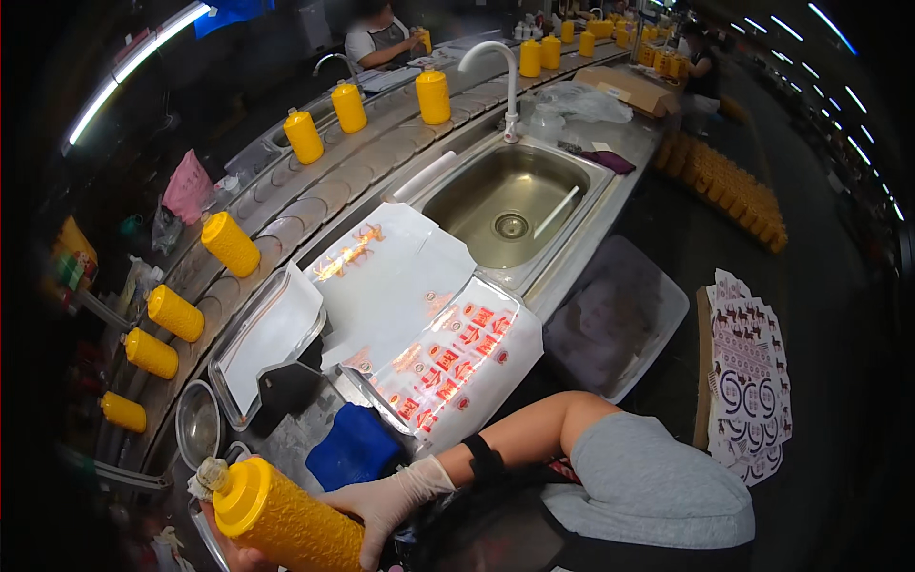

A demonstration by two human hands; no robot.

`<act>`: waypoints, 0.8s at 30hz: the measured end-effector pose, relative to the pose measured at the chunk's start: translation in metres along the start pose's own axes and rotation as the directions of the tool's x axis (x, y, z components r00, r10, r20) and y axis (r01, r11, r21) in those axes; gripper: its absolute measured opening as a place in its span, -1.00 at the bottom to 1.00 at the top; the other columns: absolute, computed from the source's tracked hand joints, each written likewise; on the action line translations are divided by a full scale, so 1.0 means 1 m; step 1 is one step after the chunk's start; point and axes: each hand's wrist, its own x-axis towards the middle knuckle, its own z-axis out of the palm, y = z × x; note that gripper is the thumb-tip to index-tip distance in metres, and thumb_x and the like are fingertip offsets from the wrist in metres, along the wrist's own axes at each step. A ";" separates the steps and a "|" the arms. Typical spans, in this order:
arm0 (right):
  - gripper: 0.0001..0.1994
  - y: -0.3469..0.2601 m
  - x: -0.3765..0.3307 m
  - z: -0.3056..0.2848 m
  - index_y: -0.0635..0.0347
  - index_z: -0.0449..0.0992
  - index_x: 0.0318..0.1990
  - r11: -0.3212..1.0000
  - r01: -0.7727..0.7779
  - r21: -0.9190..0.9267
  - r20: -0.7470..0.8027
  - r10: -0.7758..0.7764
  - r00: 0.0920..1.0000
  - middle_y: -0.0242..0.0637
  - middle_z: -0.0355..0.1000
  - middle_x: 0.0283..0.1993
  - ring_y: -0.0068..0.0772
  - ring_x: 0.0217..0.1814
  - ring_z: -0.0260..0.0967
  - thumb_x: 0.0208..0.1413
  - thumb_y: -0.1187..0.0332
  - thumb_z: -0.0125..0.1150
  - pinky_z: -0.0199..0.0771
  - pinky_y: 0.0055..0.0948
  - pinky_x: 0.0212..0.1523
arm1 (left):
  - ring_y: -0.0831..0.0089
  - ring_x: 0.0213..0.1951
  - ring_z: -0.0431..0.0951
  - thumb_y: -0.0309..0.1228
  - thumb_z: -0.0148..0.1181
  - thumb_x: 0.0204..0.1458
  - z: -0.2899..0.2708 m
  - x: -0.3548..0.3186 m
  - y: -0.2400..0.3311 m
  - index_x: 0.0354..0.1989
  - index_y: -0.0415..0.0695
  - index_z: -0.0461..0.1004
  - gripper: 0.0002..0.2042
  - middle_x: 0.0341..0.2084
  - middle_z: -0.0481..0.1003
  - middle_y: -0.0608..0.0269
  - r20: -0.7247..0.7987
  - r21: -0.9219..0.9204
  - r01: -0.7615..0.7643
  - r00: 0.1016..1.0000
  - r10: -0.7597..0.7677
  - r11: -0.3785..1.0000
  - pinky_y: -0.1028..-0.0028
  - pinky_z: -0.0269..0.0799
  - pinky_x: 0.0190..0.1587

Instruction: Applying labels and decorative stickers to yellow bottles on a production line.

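Observation:
A large yellow bottle (286, 520) with a textured body lies tilted at the lower left, its neck wrapped in whitish material. My right hand (389, 500), in a pale thin glove, is closed around the bottle's right side. Under its left side my left hand (233, 551) supports it; only part of that hand shows, the rest hidden by the bottle or cut off by the frame. Just beyond my right hand lies a blue cloth (353, 446). Sheets with red and gold decals (453, 357) rest on the bench, beside a tray (225, 377) holding white sheets.
A curved conveyor (310, 202) carries several yellow bottles past the bench. The steel sink (457, 195) has a white tap (512, 91). A clear bowl (198, 424) stands near the bottle. Below the bench edge are a plastic bin (658, 319) and printed sheets (748, 377). Co-workers sit farther off.

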 end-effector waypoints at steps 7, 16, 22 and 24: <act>0.04 0.003 -0.015 -0.001 0.17 0.14 0.30 0.917 -0.024 -0.397 -0.260 -0.087 0.962 -0.06 0.42 0.05 -0.02 0.07 0.42 -0.39 -0.01 0.58 0.44 -0.31 0.02 | 0.15 0.26 0.30 -0.15 0.39 -0.14 0.015 -0.024 0.010 0.38 -0.18 0.00 -0.08 0.24 0.24 0.00 -0.110 0.260 -0.005 0.993 0.035 0.966 0.25 0.20 0.28; -0.01 0.008 -0.013 0.004 0.24 0.11 0.28 0.411 -0.427 -0.805 -0.536 -0.196 0.821 0.06 0.37 0.02 0.07 -0.03 0.45 -0.26 -0.07 0.50 0.51 -0.17 -0.14 | 0.32 0.04 0.48 -0.50 0.49 -0.21 0.046 -0.020 -0.023 0.20 -0.22 0.18 -0.24 0.03 0.39 0.12 -0.459 0.402 0.079 0.879 0.126 0.912 0.35 0.43 0.10; -0.04 -0.005 -0.023 0.007 0.29 -0.01 0.37 0.363 -0.359 -0.860 -0.409 -0.071 0.910 0.04 0.40 0.06 0.04 -0.07 0.48 -0.07 -0.01 0.39 0.53 -0.20 -0.13 | 0.32 0.04 0.50 -0.52 0.49 -0.23 0.008 -0.026 -0.028 0.19 -0.23 0.21 -0.25 0.01 0.41 0.12 -0.477 0.409 -0.017 0.849 0.229 0.913 0.34 0.42 0.14; -0.35 -0.002 -0.039 -0.001 0.18 0.26 0.27 0.515 -0.298 -0.804 -0.400 -0.096 0.912 -0.11 0.50 -0.06 -0.11 -0.06 0.52 0.07 0.12 0.31 0.51 -0.28 -0.07 | 0.31 0.06 0.48 -0.57 0.49 -0.26 0.001 -0.021 -0.038 0.21 -0.22 0.20 -0.22 0.03 0.40 0.14 -0.452 0.540 -0.004 0.842 0.294 0.841 0.33 0.40 0.15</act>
